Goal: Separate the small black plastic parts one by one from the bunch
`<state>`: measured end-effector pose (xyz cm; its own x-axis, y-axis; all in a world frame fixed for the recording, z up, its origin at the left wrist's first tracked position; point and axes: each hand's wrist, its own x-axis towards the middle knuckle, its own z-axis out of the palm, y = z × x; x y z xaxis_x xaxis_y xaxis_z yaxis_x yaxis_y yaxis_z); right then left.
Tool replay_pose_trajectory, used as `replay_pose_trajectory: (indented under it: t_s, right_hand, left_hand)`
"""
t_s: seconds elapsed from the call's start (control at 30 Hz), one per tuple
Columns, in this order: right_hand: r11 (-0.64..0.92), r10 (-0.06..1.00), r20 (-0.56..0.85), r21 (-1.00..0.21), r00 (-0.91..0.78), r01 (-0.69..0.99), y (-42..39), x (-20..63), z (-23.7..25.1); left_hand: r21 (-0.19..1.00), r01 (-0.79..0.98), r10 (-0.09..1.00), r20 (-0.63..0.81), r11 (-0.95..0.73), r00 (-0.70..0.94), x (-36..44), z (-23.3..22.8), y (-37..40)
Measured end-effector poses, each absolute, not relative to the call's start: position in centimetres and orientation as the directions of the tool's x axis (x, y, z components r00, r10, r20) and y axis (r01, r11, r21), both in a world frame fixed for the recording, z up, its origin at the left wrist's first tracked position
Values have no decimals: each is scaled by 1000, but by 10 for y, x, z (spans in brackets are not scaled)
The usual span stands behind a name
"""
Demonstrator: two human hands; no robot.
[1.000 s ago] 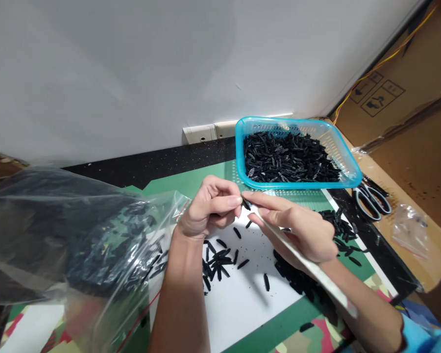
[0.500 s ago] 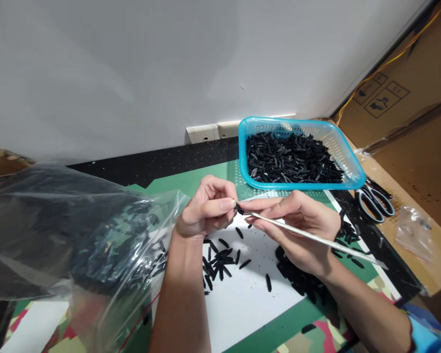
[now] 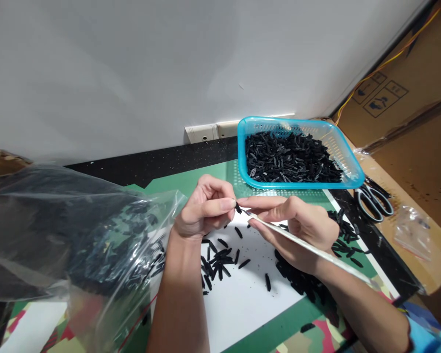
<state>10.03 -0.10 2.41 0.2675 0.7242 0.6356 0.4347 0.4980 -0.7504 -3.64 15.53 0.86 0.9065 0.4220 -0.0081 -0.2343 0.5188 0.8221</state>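
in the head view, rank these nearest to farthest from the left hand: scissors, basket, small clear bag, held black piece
1. Black piece: at the left hand's fingertips
2. Basket: beyond, to the right
3. Scissors: right of the basket
4. Small clear bag: far right
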Motion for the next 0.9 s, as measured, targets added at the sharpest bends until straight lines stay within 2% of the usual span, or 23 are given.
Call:
replay_pose_trajectory:
  t_s: [0.17, 0.33, 0.47, 0.53, 0.63, 0.9]
  right_hand:
    - [542, 597, 795, -500, 110, 675, -1, 102, 19]
    - [491, 584, 809, -419, 68, 764, -6, 100, 15]
    - [503, 481, 876, -315, 42, 805, -5, 98, 10]
    - [500, 468, 883, -279, 15, 820, -5, 98, 9]
    - [486, 486, 874, -252, -19, 837, -4, 99, 7]
    - [405, 400, 916, -190, 14, 895, 0, 94, -5]
  left_hand:
    - [814, -222, 388, -5, 537, 922, -35, 9, 155]
    - [808, -185, 344, -24, 560, 939, -33, 12, 154]
    - [802, -168, 328, -36, 573, 944, -32, 14, 154]
    - [800, -165, 324, -39, 577, 945, -32, 15, 154]
    - [795, -164, 325, -44, 584, 945, -31, 14, 154]
    - [785, -131, 305, -77, 605, 949, -31, 9, 155]
